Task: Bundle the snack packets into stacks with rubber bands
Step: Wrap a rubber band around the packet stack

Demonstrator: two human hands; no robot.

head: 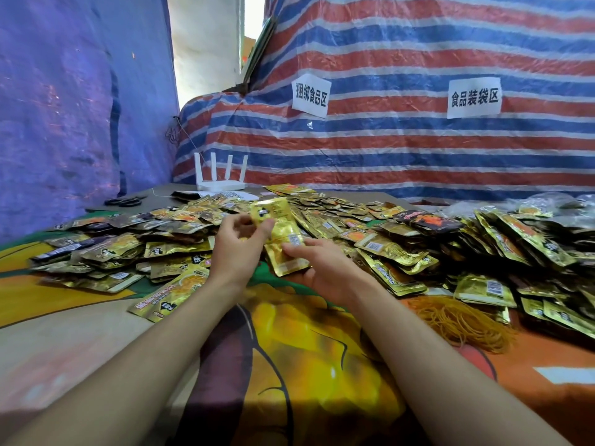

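gold foil snack packet stack (pixel 281 231) ran away from body; right hand (pixel 318 268) gripped near end, left hand (pixel 238 243) pinched far end; thin yellow rubber bands (pixel 460 320) lay rightward, nearer right hand

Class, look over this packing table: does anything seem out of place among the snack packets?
One black-and-red foil packet lies on the heap of gold foil packets at the right, unlike its neighbours. A white four-antenna router stands at the table's far edge.
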